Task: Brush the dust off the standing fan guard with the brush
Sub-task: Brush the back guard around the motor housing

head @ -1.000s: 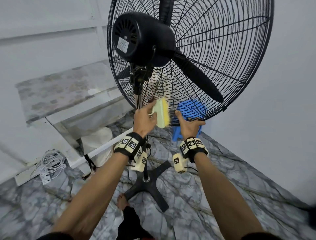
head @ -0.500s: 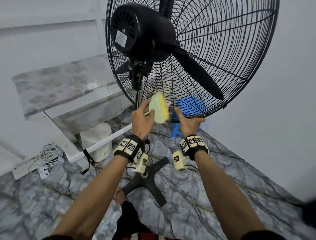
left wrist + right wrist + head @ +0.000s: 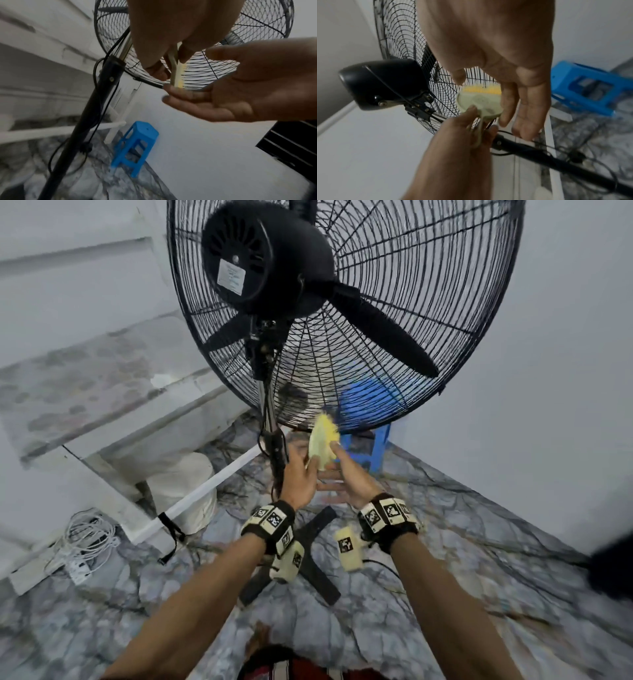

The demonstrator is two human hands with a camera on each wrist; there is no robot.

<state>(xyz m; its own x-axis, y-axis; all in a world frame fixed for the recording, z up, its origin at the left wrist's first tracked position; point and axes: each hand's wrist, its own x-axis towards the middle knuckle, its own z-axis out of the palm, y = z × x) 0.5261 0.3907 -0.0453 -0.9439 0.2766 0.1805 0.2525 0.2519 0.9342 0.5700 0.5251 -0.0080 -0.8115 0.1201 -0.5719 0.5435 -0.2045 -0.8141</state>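
Left hand pinches a yellow brush at the fan guard's bottom rim, right hand flat-fingered beside it; brushing seems midway.

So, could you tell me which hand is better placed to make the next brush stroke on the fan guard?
Left. The left hand already pinches the brush at the guard's lower rim; the right hand is open beside it.
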